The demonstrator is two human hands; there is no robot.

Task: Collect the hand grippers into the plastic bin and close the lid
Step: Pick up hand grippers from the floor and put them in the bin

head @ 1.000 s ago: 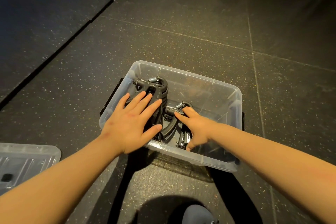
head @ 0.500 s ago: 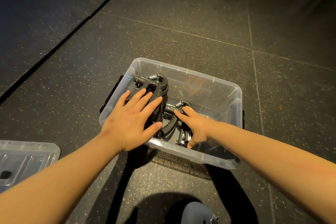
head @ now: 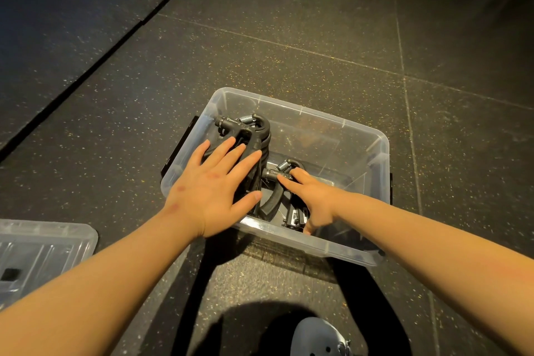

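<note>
Clear plastic bin (head: 384,147) sits lidless on the dark floor (head: 289,37), black hand grippers (head: 251,130) stacked in its left half. My left hand (head: 213,191) presses flat on the stack, fingers straight; my right hand (head: 312,199) touches a lower gripper (head: 271,202) beside it, though I cannot tell whether it grasps. The lid (head: 43,243) lies on the floor, near left.

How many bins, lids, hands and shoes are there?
bin: 1
lid: 1
hands: 2, the left hand and the right hand
shoe: 1
Total: 5
</note>
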